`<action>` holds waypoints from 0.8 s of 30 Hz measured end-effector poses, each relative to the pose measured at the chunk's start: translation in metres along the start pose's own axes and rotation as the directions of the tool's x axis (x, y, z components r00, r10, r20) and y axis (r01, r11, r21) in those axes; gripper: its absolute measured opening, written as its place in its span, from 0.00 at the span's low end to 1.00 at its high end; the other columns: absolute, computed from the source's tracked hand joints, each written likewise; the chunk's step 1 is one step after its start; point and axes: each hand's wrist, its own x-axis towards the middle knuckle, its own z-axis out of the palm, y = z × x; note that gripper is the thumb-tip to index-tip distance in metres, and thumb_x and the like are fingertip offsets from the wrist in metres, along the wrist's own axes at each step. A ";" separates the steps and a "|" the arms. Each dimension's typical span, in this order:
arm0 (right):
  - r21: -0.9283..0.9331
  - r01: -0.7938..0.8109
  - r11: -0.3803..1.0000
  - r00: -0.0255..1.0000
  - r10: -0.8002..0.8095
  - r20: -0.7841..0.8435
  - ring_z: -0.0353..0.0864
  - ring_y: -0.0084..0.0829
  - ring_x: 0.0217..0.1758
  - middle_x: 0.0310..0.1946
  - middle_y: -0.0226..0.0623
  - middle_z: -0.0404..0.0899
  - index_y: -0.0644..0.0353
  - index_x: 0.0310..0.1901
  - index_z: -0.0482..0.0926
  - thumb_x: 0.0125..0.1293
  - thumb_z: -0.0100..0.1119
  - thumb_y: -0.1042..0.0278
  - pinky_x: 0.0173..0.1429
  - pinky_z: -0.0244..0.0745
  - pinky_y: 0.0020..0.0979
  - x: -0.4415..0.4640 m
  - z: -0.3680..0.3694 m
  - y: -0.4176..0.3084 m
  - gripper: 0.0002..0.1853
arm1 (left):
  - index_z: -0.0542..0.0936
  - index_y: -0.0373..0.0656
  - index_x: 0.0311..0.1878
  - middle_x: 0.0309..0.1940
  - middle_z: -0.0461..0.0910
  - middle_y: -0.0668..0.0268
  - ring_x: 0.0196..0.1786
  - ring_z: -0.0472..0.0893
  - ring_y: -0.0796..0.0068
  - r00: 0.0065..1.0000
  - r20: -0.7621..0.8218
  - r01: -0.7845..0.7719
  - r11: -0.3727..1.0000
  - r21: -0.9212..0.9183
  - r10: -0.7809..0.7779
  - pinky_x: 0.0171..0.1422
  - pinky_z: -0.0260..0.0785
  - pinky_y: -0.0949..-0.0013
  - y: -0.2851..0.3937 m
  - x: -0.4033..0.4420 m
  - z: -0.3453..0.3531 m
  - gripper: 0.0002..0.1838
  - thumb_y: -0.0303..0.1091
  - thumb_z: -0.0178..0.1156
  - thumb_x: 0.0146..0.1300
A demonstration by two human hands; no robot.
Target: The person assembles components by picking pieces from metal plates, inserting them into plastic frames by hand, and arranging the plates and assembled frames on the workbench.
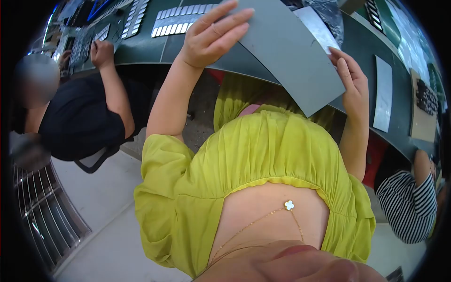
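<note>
A flat grey sheet (291,51) is tilted over the bench's near edge, its lower corner hanging above my lap. My left hand (211,35) is at the sheet's upper left edge, fingers stretched out and a thin ring on one. At the opposite edge, my right hand (354,82) holds the sheet, with the fingertips partly hidden. A shiny silver strip (315,27) lies behind the sheet, close to my right fingertips; I cannot tell whether they touch it.
Rows of small pale pieces (176,29) lie on the green bench (155,51). To the right are another silver strip (383,94) and a cardboard piece (423,124) with dark parts (426,97). People sit at left (89,110) and right (408,204).
</note>
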 end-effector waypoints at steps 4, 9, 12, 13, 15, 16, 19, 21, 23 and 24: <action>0.391 -0.231 0.891 0.961 0.145 0.237 0.74 0.23 0.45 0.41 0.38 0.78 0.70 0.51 0.73 0.72 0.38 0.58 0.52 0.66 0.25 -0.008 -0.030 0.010 0.22 | 0.74 0.40 0.47 0.50 0.74 0.54 0.58 0.71 0.55 0.997 0.045 -0.055 0.981 -0.189 0.064 0.60 0.65 0.65 -0.004 0.023 0.031 0.12 0.27 0.55 0.59; 0.650 -0.254 0.716 0.966 0.151 0.211 0.74 0.23 0.46 0.44 0.36 0.76 0.68 0.54 0.70 0.71 0.42 0.61 0.52 0.67 0.25 -0.032 -0.067 0.017 0.20 | 0.76 0.43 0.35 0.44 0.81 0.66 0.52 0.78 0.63 0.992 -0.083 -0.109 0.978 -0.180 0.095 0.51 0.74 0.72 0.011 0.050 0.076 0.10 0.23 0.63 0.49; 0.299 -0.200 0.933 0.980 0.183 0.083 0.74 0.22 0.46 0.44 0.34 0.76 0.67 0.54 0.71 0.63 0.54 0.73 0.51 0.67 0.22 -0.051 -0.074 0.022 0.18 | 0.77 0.43 0.36 0.44 0.81 0.65 0.51 0.79 0.64 0.992 -0.051 -0.123 0.959 -0.255 0.114 0.50 0.74 0.72 0.022 0.070 0.096 0.10 0.22 0.62 0.49; 0.302 -0.204 0.931 0.979 0.189 0.076 0.74 0.22 0.46 0.44 0.34 0.76 0.67 0.54 0.71 0.63 0.54 0.73 0.51 0.67 0.22 -0.055 -0.075 0.020 0.18 | 0.77 0.43 0.36 0.44 0.81 0.65 0.50 0.79 0.63 0.992 -0.041 -0.128 0.947 -0.294 0.122 0.50 0.74 0.72 0.024 0.074 0.101 0.10 0.22 0.61 0.49; 0.137 -0.152 0.979 0.983 0.164 -0.081 0.74 0.21 0.45 0.43 0.33 0.76 0.67 0.53 0.71 0.62 0.56 0.71 0.51 0.67 0.21 -0.059 -0.078 0.018 0.18 | 0.77 0.43 0.38 0.43 0.81 0.65 0.50 0.79 0.62 0.990 -0.043 -0.141 0.951 -0.276 0.135 0.51 0.74 0.71 0.025 0.074 0.105 0.10 0.23 0.61 0.50; -0.124 -0.132 0.983 0.971 0.103 -0.216 0.75 0.28 0.49 0.46 0.40 0.76 0.67 0.52 0.72 0.61 0.59 0.67 0.53 0.68 0.27 -0.059 -0.087 0.022 0.20 | 0.77 0.43 0.37 0.43 0.81 0.65 0.50 0.79 0.62 0.995 -0.064 -0.089 0.967 -0.239 0.076 0.51 0.74 0.70 0.023 0.068 0.102 0.09 0.24 0.61 0.50; -0.909 -0.251 0.332 0.844 -0.386 -0.374 0.73 0.41 0.54 0.50 0.49 0.73 0.66 0.54 0.70 0.57 0.62 0.58 0.57 0.67 0.37 -0.057 -0.111 0.037 0.26 | 0.77 0.41 0.37 0.42 0.81 0.60 0.51 0.78 0.55 0.994 -0.091 0.053 0.985 -0.162 -0.068 0.53 0.73 0.66 0.010 0.036 0.082 0.06 0.23 0.58 0.55; -0.891 -0.323 0.320 0.851 -0.314 -0.421 0.71 0.45 0.55 0.52 0.51 0.72 0.66 0.55 0.70 0.56 0.62 0.54 0.58 0.66 0.41 -0.059 -0.123 0.056 0.30 | 0.77 0.41 0.37 0.41 0.81 0.58 0.50 0.78 0.53 0.989 -0.095 0.095 0.981 -0.170 -0.112 0.53 0.73 0.64 0.003 0.009 0.062 0.05 0.22 0.56 0.57; -0.874 -0.383 0.299 0.857 -0.239 -0.457 0.69 0.50 0.57 0.53 0.53 0.70 0.65 0.55 0.69 0.54 0.62 0.49 0.58 0.64 0.44 -0.056 -0.128 0.065 0.33 | 0.78 0.40 0.36 0.41 0.81 0.57 0.50 0.78 0.52 0.982 -0.035 0.188 0.982 -0.004 -0.188 0.53 0.72 0.62 0.007 -0.014 0.035 0.05 0.23 0.55 0.58; -0.859 -0.438 0.265 0.848 -0.195 -0.492 0.69 0.50 0.56 0.52 0.52 0.71 0.64 0.56 0.68 0.53 0.62 0.47 0.58 0.65 0.44 -0.053 -0.127 0.064 0.34 | 0.78 0.40 0.36 0.41 0.81 0.57 0.50 0.78 0.52 0.980 -0.022 0.199 0.980 0.016 -0.198 0.53 0.72 0.62 0.012 -0.023 0.024 0.05 0.23 0.55 0.58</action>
